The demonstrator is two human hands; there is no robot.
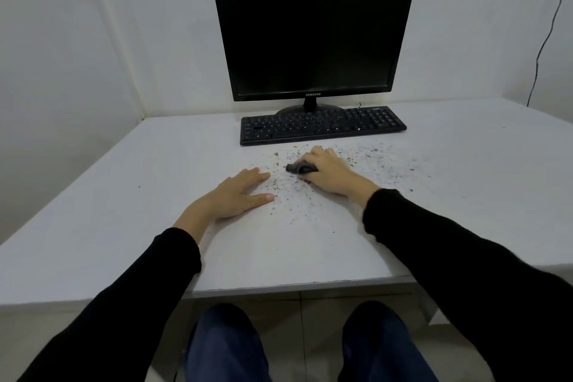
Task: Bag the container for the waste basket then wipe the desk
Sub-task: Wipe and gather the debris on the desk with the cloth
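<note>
Your hands on the crumb-strewn desk (130, 183).
Your right hand (328, 172) closes over a dark cloth (300, 168) amid crumbs (288, 186), near the keyboard (322, 125); your left hand (238, 195) lies flat, empty.

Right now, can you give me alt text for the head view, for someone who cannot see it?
The right hand presses a dark cloth onto a white desk strewn with brown crumbs, while the left hand lies flat beside them. Behind stand a black keyboard and a dark monitor.
</note>
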